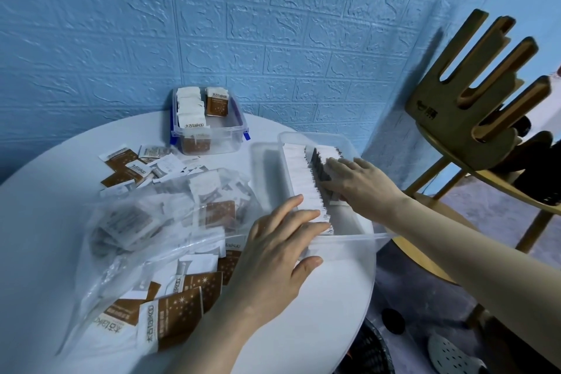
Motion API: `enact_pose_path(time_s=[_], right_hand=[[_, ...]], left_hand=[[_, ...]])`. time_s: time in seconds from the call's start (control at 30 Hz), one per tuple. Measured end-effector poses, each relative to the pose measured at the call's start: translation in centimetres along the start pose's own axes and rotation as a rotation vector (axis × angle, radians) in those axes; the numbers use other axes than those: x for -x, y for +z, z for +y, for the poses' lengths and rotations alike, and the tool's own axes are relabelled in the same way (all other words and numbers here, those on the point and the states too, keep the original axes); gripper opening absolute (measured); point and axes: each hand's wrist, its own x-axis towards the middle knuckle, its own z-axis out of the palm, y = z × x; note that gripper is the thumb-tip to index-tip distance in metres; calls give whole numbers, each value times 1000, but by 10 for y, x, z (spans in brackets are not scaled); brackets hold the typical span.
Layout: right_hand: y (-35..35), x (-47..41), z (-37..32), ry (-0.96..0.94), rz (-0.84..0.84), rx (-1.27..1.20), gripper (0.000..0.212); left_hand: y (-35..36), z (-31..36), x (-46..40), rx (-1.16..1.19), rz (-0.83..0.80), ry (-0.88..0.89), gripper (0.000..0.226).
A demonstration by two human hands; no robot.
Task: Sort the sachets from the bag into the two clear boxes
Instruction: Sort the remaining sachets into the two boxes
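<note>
Left hand (282, 240): fingers straight, pressing the near end of the sachet row (306, 188) in the large clear box (349, 146). Right hand (361, 182): fingers flat on the row's far end. Bag (145, 222) on surface (45, 222); small clear box (233, 133) behind.

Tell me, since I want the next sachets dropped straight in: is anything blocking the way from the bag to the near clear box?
Nothing solid stands between the bag and the near clear box; it has no lid on. Only the left hand and right hand lie over its sachet row.
</note>
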Motion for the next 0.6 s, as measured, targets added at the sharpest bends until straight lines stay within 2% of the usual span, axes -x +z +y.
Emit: enact_pose_path(time_s=[0.6], right_hand=[[3,-5,3,57,-89,-9,58]], left_hand=[[0,-1,-1,7,-28,-1,39]])
